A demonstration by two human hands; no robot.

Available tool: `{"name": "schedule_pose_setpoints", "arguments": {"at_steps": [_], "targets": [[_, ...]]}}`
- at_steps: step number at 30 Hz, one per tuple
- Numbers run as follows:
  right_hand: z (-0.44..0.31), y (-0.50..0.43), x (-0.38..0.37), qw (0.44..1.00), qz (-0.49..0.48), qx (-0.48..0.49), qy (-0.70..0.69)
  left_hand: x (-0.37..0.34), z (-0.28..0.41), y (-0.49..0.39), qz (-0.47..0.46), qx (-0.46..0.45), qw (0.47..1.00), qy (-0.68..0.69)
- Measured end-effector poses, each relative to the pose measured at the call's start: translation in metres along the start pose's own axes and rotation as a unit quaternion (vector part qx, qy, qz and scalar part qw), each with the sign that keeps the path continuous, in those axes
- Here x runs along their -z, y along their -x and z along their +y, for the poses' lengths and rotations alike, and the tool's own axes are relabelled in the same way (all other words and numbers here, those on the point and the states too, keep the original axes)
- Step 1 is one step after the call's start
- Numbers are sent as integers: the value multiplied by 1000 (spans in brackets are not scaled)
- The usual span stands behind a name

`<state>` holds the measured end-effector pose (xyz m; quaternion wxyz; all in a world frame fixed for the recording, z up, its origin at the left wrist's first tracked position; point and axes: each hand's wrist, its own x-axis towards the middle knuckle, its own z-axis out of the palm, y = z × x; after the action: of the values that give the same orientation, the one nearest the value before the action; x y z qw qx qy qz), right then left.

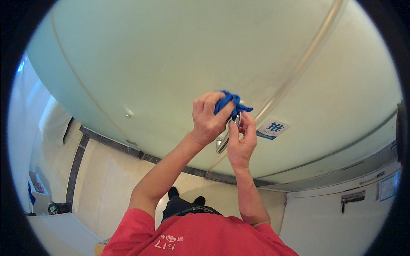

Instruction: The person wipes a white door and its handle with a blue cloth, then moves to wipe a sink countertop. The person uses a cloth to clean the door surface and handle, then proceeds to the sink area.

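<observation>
In the middle of the view, my left hand [209, 116] grips a crumpled blue cloth [236, 101] at the upper end of a shiny metal door handle [221, 144]. The handle is fixed to a frosted glass door [166, 80]. My right hand [242, 139] is at the handle's upper part, its thumb and fingers around it, just below the cloth. The lower end of the handle shows between my wrists. What lies under the cloth is hidden.
A push sign [274, 129] is stuck on the glass to the right. A dark stone strip [110, 142] edges the pale tiled floor [105, 172]. At lower right stands a white door [320, 214] with a dark lever handle; at lower left, a white surface [69, 228].
</observation>
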<state>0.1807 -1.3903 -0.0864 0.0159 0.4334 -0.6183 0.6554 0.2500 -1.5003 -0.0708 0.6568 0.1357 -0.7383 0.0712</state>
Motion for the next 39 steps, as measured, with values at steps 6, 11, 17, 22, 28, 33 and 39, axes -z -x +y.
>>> {"name": "schedule_pose_setpoints", "arguments": {"at_steps": [6, 11, 17, 22, 28, 33, 39], "targets": [[-4, 3, -1, 1000, 11, 9, 20, 9, -23, 14, -29, -51, 998, 2], [-11, -4, -2, 995, 45, 36, 85, 28, -72, -30, 89, -13, 994, -64], [-37, -10, -26, 972, 118, 99, 180, 39, -85, -32, 59, -46, 997, 1], [-53, -10, -53, 967, 90, 143, 190, 26, -65, 4, 9, -60, 996, 69], [-56, -8, -81, 967, 52, 141, 206, 35, -91, -8, 12, -61, 994, 86], [-61, -18, -106, 990, 40, 112, 81, 55, -114, -24, -4, -53, 995, 89], [-52, -20, -108, 996, 49, 47, 51, 68, -98, -5, -65, -9, 991, 117]]}}
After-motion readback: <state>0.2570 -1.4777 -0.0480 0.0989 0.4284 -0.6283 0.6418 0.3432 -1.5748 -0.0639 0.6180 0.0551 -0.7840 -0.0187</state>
